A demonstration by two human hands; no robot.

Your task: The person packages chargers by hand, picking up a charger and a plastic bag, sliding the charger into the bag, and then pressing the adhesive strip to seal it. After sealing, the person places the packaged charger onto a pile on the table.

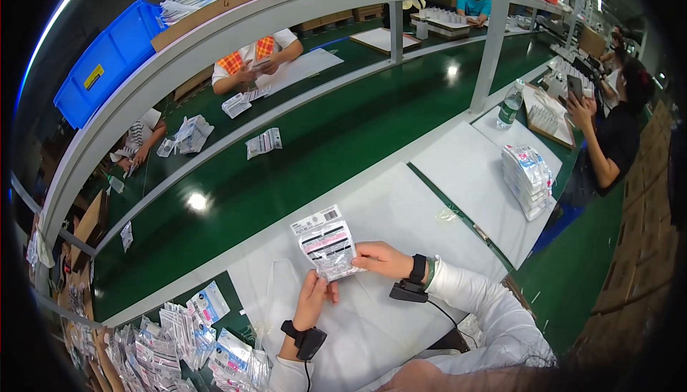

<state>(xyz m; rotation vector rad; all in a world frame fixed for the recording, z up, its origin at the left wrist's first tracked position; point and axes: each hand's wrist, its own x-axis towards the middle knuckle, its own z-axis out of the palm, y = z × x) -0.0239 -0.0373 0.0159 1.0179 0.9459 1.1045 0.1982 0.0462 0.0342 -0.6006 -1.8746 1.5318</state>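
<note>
Between my two hands is a small plastic packet (326, 245), its printed back with dark bars and a barcode facing up. The fingers of my left hand (313, 296) pinch its bottom edge. At its lower right edge, my right hand (381, 259) grips it between thumb and fingers. The packet is held above a white work surface (401, 213). A black device with a cable is strapped to each wrist. To the left of my left arm lies a heap of similar packets (168, 342), some overlapping, with blue and white fronts.
Beyond the work surface runs a green conveyor belt (343, 134) carrying a packet (264, 143). On the right stand a packet stack (528, 181) and a water bottle (510, 106). A grey shelf frame (494, 41) holds a blue bin (107, 63). Other people work across the belt; one at right holds a phone.
</note>
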